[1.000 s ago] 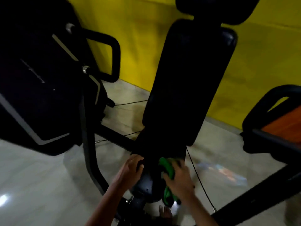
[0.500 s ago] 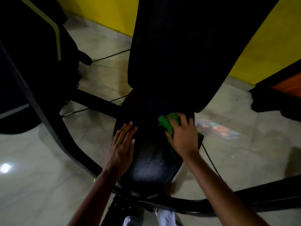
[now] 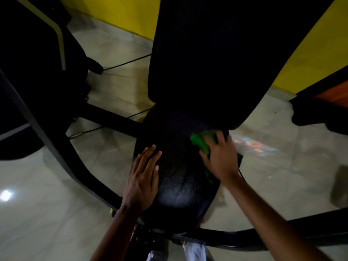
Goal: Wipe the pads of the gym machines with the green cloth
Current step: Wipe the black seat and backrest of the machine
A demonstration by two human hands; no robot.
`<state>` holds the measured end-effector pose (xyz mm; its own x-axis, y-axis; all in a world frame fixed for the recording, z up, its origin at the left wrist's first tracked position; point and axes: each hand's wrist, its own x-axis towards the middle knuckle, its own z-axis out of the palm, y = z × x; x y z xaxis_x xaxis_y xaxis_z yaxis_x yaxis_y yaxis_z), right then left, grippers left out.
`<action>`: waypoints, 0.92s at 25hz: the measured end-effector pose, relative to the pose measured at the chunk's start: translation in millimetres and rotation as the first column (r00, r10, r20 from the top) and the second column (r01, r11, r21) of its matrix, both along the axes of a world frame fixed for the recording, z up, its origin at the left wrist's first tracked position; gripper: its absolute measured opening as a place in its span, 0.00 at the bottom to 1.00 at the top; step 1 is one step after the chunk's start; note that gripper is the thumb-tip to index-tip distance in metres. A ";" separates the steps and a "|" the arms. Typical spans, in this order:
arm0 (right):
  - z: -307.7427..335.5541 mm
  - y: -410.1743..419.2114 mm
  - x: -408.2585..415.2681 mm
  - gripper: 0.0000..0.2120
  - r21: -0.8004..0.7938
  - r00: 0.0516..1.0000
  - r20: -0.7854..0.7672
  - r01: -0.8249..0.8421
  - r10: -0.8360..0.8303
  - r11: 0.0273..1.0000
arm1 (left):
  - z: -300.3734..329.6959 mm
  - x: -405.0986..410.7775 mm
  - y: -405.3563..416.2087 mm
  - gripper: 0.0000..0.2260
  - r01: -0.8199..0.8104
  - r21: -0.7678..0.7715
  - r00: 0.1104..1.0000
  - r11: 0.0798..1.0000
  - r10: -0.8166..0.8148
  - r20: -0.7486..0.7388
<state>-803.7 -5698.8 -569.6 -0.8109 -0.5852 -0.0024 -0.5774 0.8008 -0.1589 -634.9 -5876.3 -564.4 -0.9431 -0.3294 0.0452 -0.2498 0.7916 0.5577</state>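
- The right hand (image 3: 220, 157) lies flat with fingers spread, pressing the green cloth (image 3: 200, 145) onto the black seat pad (image 3: 178, 183) at the pad's 1 o'clock edge, just below the back pad (image 3: 207, 63).
- The left hand (image 3: 143, 183) rests open, fingers straight and together, on the seat pad's 9 o'clock side.

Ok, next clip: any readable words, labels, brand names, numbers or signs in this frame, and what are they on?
None can be read.
Black padded seat: no label shows.
Tall black back pad: too dark to show any marking.
Green cloth under the right hand: plain.
Dark machine frame with a pale stripe: stripe only, no lettering visible.
Left hand rests flat on the seat.
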 end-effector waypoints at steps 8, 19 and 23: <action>18.3 0.6 32.8 0.24 -0.047 0.977 0.118 0.184 -0.177 0.982 | -1.1 0.2 0.2 0.18 -0.008 -0.004 1.000 1.000 0.007 -0.016; -22.4 -15.6 -77.6 0.24 0.108 0.947 0.172 0.256 -0.272 0.961 | 0.0 -0.1 2.0 0.18 -0.007 -0.016 1.000 1.000 0.006 -0.019; 6.3 -22.1 -22.1 0.25 0.019 0.992 0.124 -0.042 0.039 0.999 | 0.1 0.1 1.8 0.19 -0.019 0.009 1.000 1.000 0.019 -0.004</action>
<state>-825.9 -5720.9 -563.3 -0.7794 -0.6161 -0.1135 -0.5864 0.7813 -0.2140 -634.8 -5874.5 -564.3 -0.9366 -0.3475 0.0456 -0.2624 0.7816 0.5659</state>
